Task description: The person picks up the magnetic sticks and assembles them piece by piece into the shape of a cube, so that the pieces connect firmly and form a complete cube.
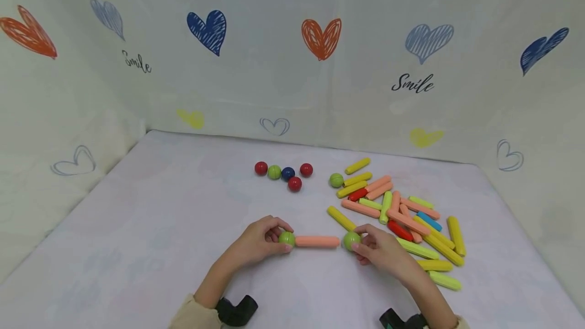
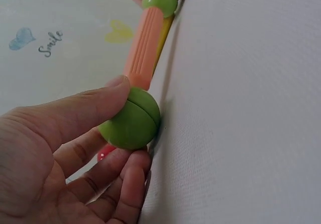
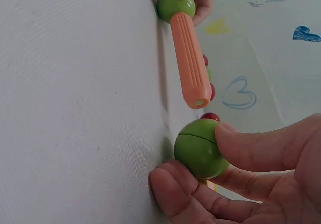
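Note:
My left hand (image 1: pixel 259 240) pinches a green ball (image 2: pixel 133 121) between thumb and fingers. An orange ridged rod (image 1: pixel 317 241) sticks out of that ball toward the right, lying level just over the white table. At the rod's other side my right hand (image 1: pixel 381 249) pinches a second green ball (image 3: pixel 200 148). In the right wrist view a small gap separates this ball from the rod's bare end, where a pale round spot shows. Both balls carry a thin seam line.
Several balls, among them a blue ball (image 1: pixel 288 173) and a red ball (image 1: pixel 294 184), lie at the back middle. Yellow, orange, red, lime and blue rods are piled at the right, with a yellow rod (image 1: pixel 340 218) close behind my right hand. A loose green ball (image 1: pixel 336 180) sits beside them.

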{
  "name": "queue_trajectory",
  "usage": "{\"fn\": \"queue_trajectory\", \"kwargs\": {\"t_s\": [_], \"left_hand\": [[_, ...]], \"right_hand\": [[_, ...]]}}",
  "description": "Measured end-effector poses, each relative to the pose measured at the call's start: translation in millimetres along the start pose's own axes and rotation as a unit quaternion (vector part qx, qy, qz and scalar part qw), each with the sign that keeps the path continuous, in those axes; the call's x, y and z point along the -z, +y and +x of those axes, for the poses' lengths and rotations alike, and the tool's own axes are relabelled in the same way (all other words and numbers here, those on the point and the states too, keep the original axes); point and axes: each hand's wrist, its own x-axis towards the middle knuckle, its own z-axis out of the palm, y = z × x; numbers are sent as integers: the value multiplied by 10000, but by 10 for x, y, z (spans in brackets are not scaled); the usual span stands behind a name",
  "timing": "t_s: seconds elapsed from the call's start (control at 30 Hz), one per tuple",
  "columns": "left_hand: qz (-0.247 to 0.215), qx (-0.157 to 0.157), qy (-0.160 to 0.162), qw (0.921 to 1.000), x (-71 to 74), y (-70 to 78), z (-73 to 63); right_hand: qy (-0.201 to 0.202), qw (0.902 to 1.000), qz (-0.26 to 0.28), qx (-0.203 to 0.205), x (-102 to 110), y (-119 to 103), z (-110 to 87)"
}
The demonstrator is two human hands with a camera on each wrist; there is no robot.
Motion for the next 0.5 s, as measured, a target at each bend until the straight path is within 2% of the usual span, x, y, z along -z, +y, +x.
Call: {"fn": "queue_trajectory", "kwargs": {"t_s": [0.27,0.5], "left_hand": [[-103,14,-54,9999,-9,-9,9],[-111,-77,-273,9995,3,-13,35]], "right_hand": [[-57,9997,-254,-4,-4,15,14],[-54,9992,-378,-153,-26,-15,18]]}}
